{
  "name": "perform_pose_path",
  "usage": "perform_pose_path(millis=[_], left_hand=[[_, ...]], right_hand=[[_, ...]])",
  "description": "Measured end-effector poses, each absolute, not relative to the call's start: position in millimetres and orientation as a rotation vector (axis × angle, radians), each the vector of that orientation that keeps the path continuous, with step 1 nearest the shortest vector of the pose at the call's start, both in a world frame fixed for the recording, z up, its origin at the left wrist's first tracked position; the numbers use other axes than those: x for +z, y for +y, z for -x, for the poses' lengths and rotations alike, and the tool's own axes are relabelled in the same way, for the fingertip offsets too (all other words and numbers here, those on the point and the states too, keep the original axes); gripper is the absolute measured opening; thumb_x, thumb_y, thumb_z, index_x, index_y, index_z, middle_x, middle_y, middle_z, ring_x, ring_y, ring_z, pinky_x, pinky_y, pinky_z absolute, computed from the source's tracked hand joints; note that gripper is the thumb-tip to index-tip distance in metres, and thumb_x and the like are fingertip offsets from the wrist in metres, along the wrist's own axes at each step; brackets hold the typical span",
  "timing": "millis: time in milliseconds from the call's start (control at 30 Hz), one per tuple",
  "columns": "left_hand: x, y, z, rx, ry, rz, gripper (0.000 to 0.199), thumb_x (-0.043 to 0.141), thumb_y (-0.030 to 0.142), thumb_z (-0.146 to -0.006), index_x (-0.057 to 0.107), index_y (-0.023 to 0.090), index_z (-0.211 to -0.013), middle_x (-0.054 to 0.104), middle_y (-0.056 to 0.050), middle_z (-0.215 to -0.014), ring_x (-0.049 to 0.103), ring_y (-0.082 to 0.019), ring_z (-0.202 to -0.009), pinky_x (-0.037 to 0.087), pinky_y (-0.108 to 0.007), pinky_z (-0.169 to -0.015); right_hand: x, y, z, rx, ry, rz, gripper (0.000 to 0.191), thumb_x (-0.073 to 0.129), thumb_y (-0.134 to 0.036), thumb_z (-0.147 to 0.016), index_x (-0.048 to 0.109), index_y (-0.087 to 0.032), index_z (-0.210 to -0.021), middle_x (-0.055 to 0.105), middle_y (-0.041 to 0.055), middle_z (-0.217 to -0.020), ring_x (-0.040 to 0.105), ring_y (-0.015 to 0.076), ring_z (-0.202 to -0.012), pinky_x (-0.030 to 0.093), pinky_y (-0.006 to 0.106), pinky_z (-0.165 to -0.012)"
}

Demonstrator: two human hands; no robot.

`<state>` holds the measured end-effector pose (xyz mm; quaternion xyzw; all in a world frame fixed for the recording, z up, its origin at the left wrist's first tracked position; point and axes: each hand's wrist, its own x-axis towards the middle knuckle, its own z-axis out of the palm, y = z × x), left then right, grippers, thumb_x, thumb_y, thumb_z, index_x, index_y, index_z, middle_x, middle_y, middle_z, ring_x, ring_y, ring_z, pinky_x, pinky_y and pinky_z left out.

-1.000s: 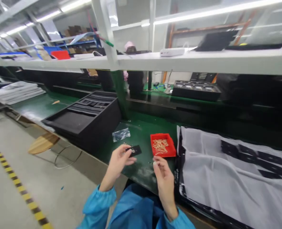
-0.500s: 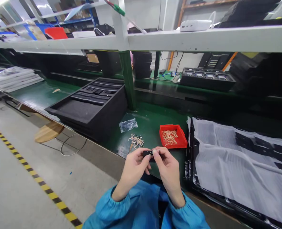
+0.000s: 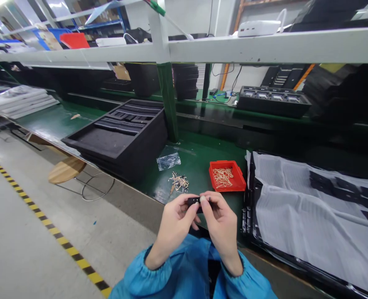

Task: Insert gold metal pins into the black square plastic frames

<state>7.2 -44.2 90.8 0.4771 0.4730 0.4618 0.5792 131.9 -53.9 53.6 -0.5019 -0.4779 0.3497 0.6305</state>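
Between my two hands is a small black part (image 3: 192, 201) with tiny light dots on its face; its exact kind is not clear. My left hand (image 3: 177, 216) pinches its left end between thumb and fingers. On the other end, the thumb and fingers of my right hand (image 3: 219, 216) are closed, the thumb pressing near the middle. Just beyond my hands lies a loose pile of small pale and dark pin-like pieces (image 3: 179, 182) on the green bench (image 3: 196, 151). A red tray (image 3: 241, 182) to its right contains many thin beige pieces (image 3: 223, 177).
A clear plastic bag (image 3: 168, 161) lies behind the pile. Stacked black foam trays (image 3: 140, 153) stand at left. At right, a black tray (image 3: 249, 207) carries white sheeting (image 3: 296, 216) with black parts on it. A green post (image 3: 168, 104) rises behind the bench.
The view has shifted slightly. Both hands keep their hold on the small black part, with almost no visible movement.
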Motion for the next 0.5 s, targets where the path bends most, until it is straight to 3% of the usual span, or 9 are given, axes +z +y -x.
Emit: perform_pose_path(millis=[100,267,400,500], left_hand=[[94,-47,-8,1.105,1.12,-1.118,0.034,0.073,0.045,-0.088,0.075,0.014,-0.1,0.072,-0.004,-0.072,0.066,-0.014,-0.052,0.058,-0.021,-0.044],[93,-51,-14,1.186,1.209,-1.093,0.04,0.071,0.054,-0.089,0.072,0.015,-0.088,0.064,0.001,-0.059,0.057,-0.01,-0.041,0.048,-0.017,-0.037],[90,-53,-19,1.237,1.25,-1.127,0.038,0.072,0.054,-0.089,0.07,0.016,-0.086,0.061,0.002,-0.058,0.054,-0.008,-0.041,0.047,-0.016,-0.038],[87,-52,-20,1.3,1.298,-1.137,0.037,0.07,0.054,-0.09,0.068,0.017,-0.086,0.063,0.002,-0.063,0.054,-0.008,-0.042,0.048,-0.017,-0.04]], right_hand=[[56,-58,-131,0.726,-1.128,1.154,0.01,0.065,-0.029,-0.098,0.07,-0.022,-0.092,0.071,0.0057,-0.104,0.069,0.017,-0.099,0.057,0.029,-0.088],[65,-65,-128,0.413,-1.304,1.177,0.007,0.063,-0.017,-0.097,0.068,-0.022,-0.096,0.073,0.0062,-0.103,0.072,0.0172,-0.097,0.06,0.03,-0.085],[61,-69,-125,0.196,-1.416,1.183,0.013,0.063,-0.014,-0.096,0.067,-0.022,-0.105,0.074,0.0105,-0.114,0.073,0.0217,-0.11,0.062,0.035,-0.092],[51,-70,-124,0.232,-1.283,1.246,0.027,0.069,-0.02,-0.093,0.061,-0.022,-0.119,0.07,0.0144,-0.129,0.073,0.0247,-0.115,0.065,0.038,-0.091]])
